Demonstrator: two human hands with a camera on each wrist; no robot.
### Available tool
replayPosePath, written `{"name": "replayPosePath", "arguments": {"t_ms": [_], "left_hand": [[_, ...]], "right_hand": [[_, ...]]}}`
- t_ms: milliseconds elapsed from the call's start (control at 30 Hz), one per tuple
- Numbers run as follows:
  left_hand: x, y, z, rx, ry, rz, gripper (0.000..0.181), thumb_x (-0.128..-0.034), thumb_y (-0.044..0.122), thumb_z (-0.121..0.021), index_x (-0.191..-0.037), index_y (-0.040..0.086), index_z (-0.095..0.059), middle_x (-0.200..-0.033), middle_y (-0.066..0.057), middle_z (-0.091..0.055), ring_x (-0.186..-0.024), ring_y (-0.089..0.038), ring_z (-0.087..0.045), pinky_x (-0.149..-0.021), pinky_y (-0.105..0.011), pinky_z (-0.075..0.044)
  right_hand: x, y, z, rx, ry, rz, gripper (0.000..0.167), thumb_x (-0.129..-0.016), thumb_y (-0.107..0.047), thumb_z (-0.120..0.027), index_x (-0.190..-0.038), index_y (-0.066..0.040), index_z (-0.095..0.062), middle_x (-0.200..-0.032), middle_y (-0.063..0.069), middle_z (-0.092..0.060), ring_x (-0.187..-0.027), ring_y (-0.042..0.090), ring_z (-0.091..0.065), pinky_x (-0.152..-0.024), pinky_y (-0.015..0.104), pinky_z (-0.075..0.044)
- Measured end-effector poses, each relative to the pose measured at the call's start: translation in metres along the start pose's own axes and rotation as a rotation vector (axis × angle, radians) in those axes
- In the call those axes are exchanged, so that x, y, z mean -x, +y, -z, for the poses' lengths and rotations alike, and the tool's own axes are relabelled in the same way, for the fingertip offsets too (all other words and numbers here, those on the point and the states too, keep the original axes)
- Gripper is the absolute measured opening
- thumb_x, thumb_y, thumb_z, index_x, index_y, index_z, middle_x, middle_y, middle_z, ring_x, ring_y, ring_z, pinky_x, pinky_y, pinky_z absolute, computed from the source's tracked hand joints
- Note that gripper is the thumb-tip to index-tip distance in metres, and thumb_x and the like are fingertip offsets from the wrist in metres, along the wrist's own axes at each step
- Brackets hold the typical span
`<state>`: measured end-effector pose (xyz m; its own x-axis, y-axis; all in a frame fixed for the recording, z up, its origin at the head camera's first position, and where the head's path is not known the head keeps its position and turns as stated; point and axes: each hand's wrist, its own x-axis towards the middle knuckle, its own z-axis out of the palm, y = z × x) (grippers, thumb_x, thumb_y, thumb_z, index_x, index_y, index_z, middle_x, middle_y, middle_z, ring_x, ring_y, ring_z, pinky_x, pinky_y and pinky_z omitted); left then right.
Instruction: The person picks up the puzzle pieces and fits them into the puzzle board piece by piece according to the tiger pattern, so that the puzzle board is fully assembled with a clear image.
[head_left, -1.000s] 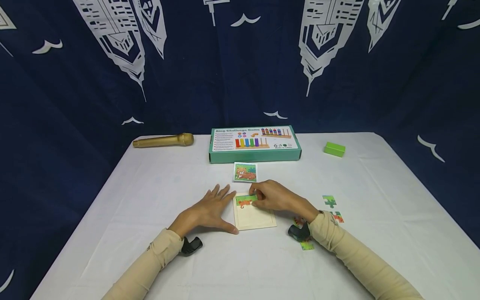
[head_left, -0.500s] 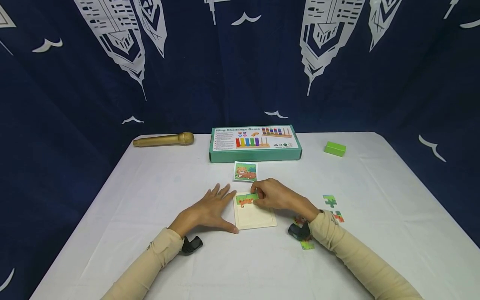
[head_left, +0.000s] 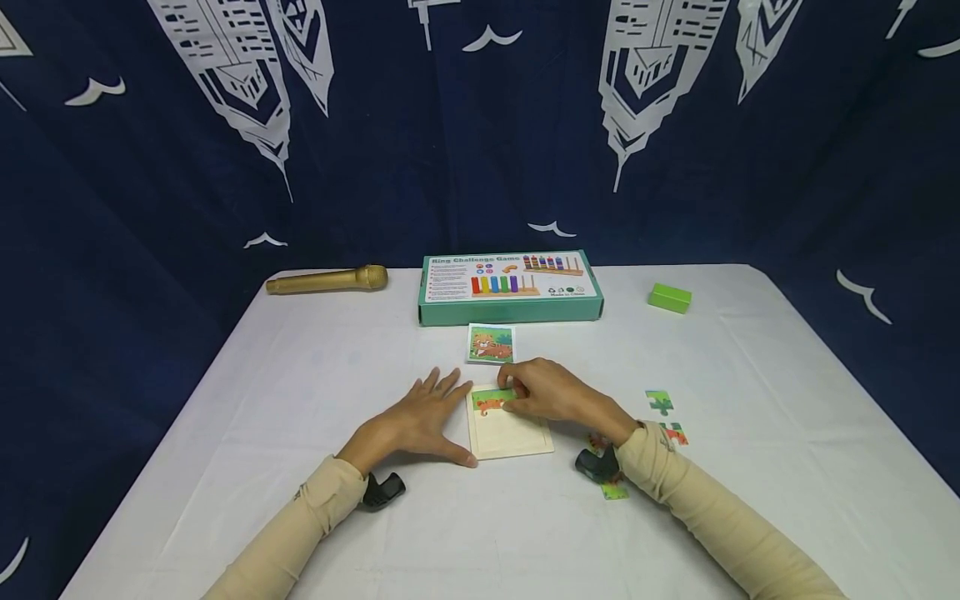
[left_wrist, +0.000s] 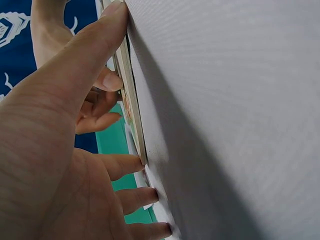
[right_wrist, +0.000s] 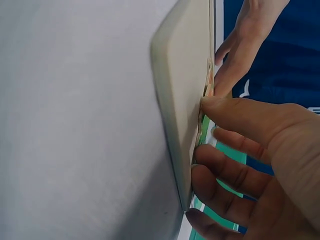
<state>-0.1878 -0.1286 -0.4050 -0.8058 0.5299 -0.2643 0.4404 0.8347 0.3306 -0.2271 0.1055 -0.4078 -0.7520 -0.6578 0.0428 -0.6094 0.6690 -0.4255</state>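
- Puzzle board (head_left: 508,437) lies flat on the white table (head_left: 360,542), between the two hands; joined pieces (head_left: 489,402) fill part of its far edge, and the rest in view is bare wood.
- Left hand (head_left: 422,419) is spread wide, fingers nearly straight, gripping nothing; its thumb and forefinger tips touch the board's left side near the two corners.
- Right hand (head_left: 551,393) is bent over the far right corner, fingers curled, thumb touching the row's near edge; whether it pinches a piece I cannot tell. It hides that end of the row.
- Loose pieces lie right of the board: a green one (head_left: 660,402), an orange one (head_left: 677,433) just by the right sleeve (head_left: 712,500), and more under the right wrist, partly covered by the black camera (head_left: 597,464).
- Card (head_left: 491,343) with a tiger picture lies just beyond the board, close to the right hand's fingers.
- Green box (head_left: 512,312) sits behind the card, near the table's far edge.
- Gold microphone (head_left: 326,281) lies at the far left, well apart from the hands.
- Lime block (head_left: 670,297) rests at the far right.
- Dark blue cloth (head_left: 450,142) with white prints hangs behind.
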Motion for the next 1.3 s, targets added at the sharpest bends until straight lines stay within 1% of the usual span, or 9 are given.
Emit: {"name": "replayPosePath", "arguments": {"t_ms": [167, 500, 700, 767, 867, 1000, 1067, 1200, 1300], "left_hand": [[-0.0006, -0.0002, -0.0003, -0.001, 0.000, 0.001, 0.115, -0.0662, 0.069, -0.073, -0.153, 0.013, -0.024, -0.161, -0.012, -0.009, -0.146, -0.039, -0.001, -0.117, -0.054, -0.007], [-0.0003, -0.0001, -0.0003, -0.002, -0.006, 0.000, 0.115, -0.0664, 0.069, -0.073, -0.154, 0.013, -0.023, -0.161, -0.011, -0.008, -0.146, -0.038, 0.000, -0.117, -0.054, -0.006], [-0.0009, -0.0009, -0.0002, -0.015, -0.003, -0.001, 0.115, -0.0663, 0.070, -0.072, -0.153, 0.013, -0.023, -0.161, -0.012, -0.008, -0.146, -0.039, -0.001, -0.116, -0.054, -0.007], [-0.0008, -0.0010, -0.0001, -0.009, -0.003, -0.001, 0.115, -0.0663, 0.070, -0.072, -0.154, 0.016, -0.022, -0.161, -0.011, -0.008, -0.146, -0.039, -0.001, -0.116, -0.055, -0.007], [0.0000, -0.0011, 0.0001, 0.014, -0.009, -0.009, 0.111, -0.0665, 0.068, -0.073, -0.154, 0.024, -0.022, -0.161, -0.010, -0.007, -0.146, -0.040, 0.001, -0.116, -0.055, -0.006], [0.0013, -0.0018, 0.0002, 0.044, -0.017, -0.021, 0.102, -0.0668, 0.066, -0.075, -0.152, 0.033, -0.028, -0.161, -0.009, -0.008, -0.145, -0.041, 0.003, -0.116, -0.057, -0.005], [0.0019, -0.0023, 0.0004, 0.042, -0.015, -0.025, 0.099, -0.0672, 0.066, -0.074, -0.150, 0.034, -0.031, -0.161, -0.009, -0.010, -0.145, -0.041, 0.002, -0.115, -0.058, -0.006], [0.0022, -0.0031, 0.0013, 0.035, -0.012, -0.026, 0.096, -0.0683, 0.066, -0.074, -0.150, 0.033, -0.033, -0.161, -0.008, -0.011, -0.145, -0.041, 0.001, -0.115, -0.058, -0.008], [0.0018, -0.0038, 0.0012, 0.036, -0.012, -0.023, 0.095, -0.0687, 0.065, -0.074, -0.149, 0.033, -0.035, -0.161, -0.008, -0.012, -0.145, -0.041, 0.000, -0.115, -0.057, -0.008]], "right_hand": [[0.0007, 0.0010, 0.0004, -0.001, 0.000, 0.019, 0.013, -0.084, -0.018, -0.075, -0.094, -0.017, -0.068, -0.063, -0.009, -0.051, -0.058, 0.005, -0.045, -0.056, 0.022, -0.038], [0.0011, 0.0018, 0.0008, 0.006, -0.004, 0.017, 0.011, -0.083, -0.017, -0.075, -0.092, -0.017, -0.068, -0.062, -0.009, -0.051, -0.058, 0.005, -0.045, -0.055, 0.021, -0.037], [0.0014, -0.0011, 0.0022, 0.037, 0.001, 0.034, 0.011, -0.085, -0.018, -0.073, -0.095, -0.015, -0.070, -0.063, -0.010, -0.051, -0.059, 0.005, -0.045, -0.056, 0.022, -0.039], [0.0017, -0.0022, 0.0027, 0.044, -0.002, 0.037, 0.011, -0.086, -0.018, -0.073, -0.096, -0.014, -0.070, -0.064, -0.010, -0.052, -0.060, 0.006, -0.046, -0.057, 0.023, -0.040], [0.0020, -0.0031, 0.0027, 0.050, -0.007, 0.046, 0.011, -0.087, -0.017, -0.072, -0.097, -0.013, -0.070, -0.065, -0.010, -0.053, -0.061, 0.006, -0.046, -0.058, 0.023, -0.040], [0.0024, -0.0029, 0.0021, 0.049, -0.007, 0.062, 0.011, -0.087, -0.016, -0.072, -0.097, -0.013, -0.069, -0.067, -0.009, -0.053, -0.062, 0.006, -0.046, -0.059, 0.023, -0.041], [0.0024, -0.0026, 0.0020, 0.048, -0.001, 0.070, 0.011, -0.086, -0.016, -0.072, -0.096, -0.013, -0.068, -0.067, -0.010, -0.053, -0.062, 0.006, -0.046, -0.058, 0.023, -0.040], [0.0026, -0.0017, 0.0017, 0.049, 0.010, 0.086, 0.006, -0.086, -0.015, -0.072, -0.086, -0.016, -0.066, -0.065, -0.010, -0.052, -0.060, 0.005, -0.045, -0.056, 0.022, -0.039], [0.0027, -0.0018, 0.0012, 0.051, 0.007, 0.092, 0.005, -0.087, -0.015, -0.071, -0.089, -0.016, -0.066, -0.066, -0.011, -0.053, -0.060, 0.005, -0.045, -0.056, 0.021, -0.039]]}}
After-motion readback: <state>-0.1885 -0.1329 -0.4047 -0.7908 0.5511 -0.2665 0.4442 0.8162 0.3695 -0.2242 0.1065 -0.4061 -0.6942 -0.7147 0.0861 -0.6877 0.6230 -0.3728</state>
